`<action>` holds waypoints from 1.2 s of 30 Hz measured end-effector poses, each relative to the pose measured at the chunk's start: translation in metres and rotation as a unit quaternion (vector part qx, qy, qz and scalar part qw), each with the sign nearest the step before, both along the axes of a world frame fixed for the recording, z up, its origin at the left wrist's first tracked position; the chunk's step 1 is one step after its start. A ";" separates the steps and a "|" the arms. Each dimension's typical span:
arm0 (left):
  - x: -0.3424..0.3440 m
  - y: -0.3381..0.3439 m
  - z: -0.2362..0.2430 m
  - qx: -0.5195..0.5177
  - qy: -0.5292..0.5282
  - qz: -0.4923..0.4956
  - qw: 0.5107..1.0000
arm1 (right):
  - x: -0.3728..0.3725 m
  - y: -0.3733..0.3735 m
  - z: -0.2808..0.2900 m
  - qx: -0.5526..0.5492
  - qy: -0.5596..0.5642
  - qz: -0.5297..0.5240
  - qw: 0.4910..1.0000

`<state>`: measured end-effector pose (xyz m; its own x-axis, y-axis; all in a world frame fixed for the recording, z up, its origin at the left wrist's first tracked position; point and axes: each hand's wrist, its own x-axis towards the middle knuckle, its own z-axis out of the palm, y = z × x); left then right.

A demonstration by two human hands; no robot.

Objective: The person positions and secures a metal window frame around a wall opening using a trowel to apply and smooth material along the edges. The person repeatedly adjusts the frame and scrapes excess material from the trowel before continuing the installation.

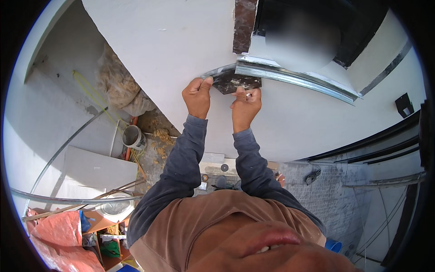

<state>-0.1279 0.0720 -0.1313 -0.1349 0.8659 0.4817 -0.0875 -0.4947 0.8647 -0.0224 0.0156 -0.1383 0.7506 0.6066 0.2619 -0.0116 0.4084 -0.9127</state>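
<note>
Both arms are raised against a white panel surface (158,36). A dark, paint-flecked angular piece (226,82) with a thin grey metal edge lies against it. My left hand (197,95) pinches the left part of this piece between thumb and curled fingers. My right hand (246,106) grips its lower right edge, thumb raised; a small white bit shows by the fingers. A long galvanised metal channel (294,80) runs rightward from the piece, along the lower side of a dark recess (276,16) with a brown strip on its left.
At the left are hanging plastic-wrapped material (118,79), a bucket (133,136), a loose board (102,167), curved metal strips and a cluttered shelf (108,258) with red sheeting (54,235). Black rails (376,140) and cables run at the right, above paving (326,199).
</note>
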 end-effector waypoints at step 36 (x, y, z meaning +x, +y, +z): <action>0.032 -0.027 0.024 0.051 0.118 0.084 0.988 | 0.043 -0.018 -0.002 0.051 0.042 0.034 0.997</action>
